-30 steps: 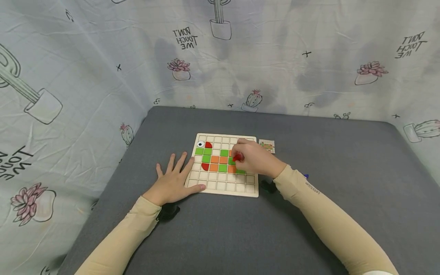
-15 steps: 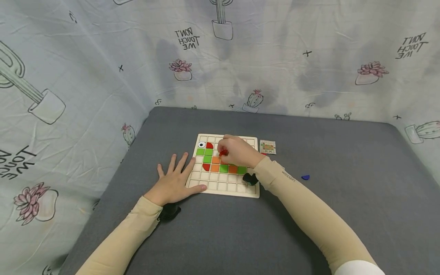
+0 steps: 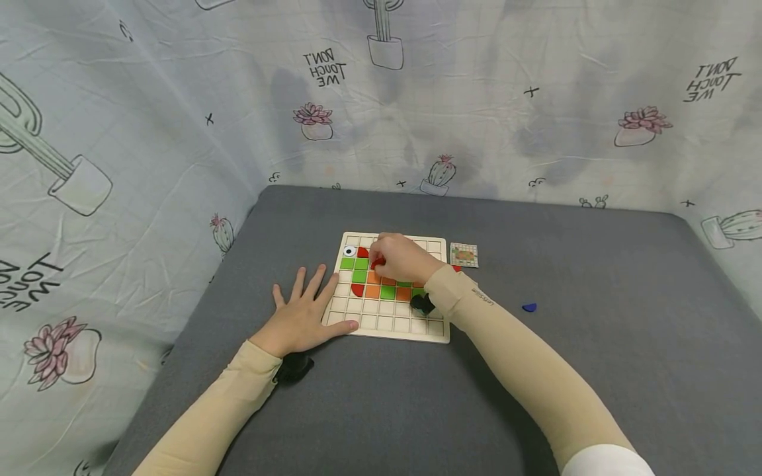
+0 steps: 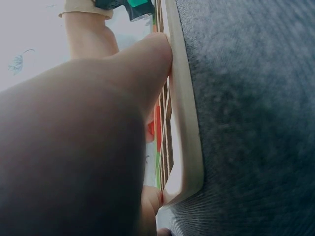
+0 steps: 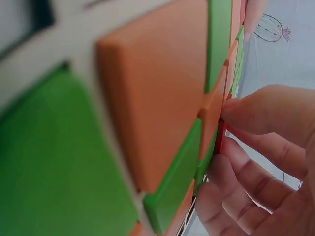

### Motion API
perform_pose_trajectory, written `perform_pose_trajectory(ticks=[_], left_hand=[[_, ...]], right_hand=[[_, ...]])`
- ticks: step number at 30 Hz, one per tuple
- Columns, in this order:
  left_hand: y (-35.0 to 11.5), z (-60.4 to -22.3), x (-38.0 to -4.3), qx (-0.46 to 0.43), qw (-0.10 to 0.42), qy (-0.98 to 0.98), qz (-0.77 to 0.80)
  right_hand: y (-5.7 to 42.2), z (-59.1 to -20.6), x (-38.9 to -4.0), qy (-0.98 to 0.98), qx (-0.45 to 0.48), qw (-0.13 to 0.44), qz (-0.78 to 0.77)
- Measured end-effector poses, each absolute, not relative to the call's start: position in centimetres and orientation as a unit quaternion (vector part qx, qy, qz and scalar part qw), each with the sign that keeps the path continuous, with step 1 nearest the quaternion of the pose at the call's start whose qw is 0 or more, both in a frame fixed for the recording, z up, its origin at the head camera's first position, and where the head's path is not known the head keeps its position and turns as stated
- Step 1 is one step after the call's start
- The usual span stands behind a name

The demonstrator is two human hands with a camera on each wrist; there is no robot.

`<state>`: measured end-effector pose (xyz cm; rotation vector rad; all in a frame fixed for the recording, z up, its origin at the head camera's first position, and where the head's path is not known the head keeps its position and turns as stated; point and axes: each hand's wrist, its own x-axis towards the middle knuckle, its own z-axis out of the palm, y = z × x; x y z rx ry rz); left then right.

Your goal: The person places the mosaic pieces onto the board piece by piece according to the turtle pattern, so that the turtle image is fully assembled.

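Observation:
A wooden grid board [image 3: 387, 324] lies on the table with green, orange and red tiles in its squares. My left hand [image 3: 297, 317] rests with spread fingers at its left edge, thumb on the near rim. Over the upper part of the board, my right hand [image 3: 405, 258] pinches a red piece [image 3: 378, 262] between thumb and fingers. The right wrist view shows this red piece [image 5: 220, 138] at the tiles' surface; the fingers hide most of it. Left of it sit a red quarter-round tile [image 3: 362, 252] and a round eye tile [image 3: 349, 251].
A small pattern card [image 3: 464, 254] lies beyond the board's right edge, with a partly hidden red piece [image 3: 456, 268] near it. A blue half-round piece [image 3: 529, 307] lies farther right on the grey table [image 3: 381, 410]. A printed cloth [image 3: 506, 132] hangs behind.
My right hand has moved left across the board with the red piece, slowing over the last half second. The blue piece has come into full view. My left hand stays put.

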<state>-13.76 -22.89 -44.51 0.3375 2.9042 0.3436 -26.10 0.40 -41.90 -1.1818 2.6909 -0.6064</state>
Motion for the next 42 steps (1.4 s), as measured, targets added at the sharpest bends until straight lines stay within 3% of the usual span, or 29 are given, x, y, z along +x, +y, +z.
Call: perform_pose_trajectory(ticks=[25, 42], left_hand=[[-22.0, -44.3, -13.6, 0.104, 0.096, 0.984, 0.108], [-21.8, -44.1, -13.6, 0.102, 0.094, 0.984, 0.107]], right_hand=[[1.2, -41.6, -25.9, 0.875, -0.428, 0.049, -0.219], [6.7, -40.1, -24.5, 0.901, -0.347, 0.036, -0.26]])
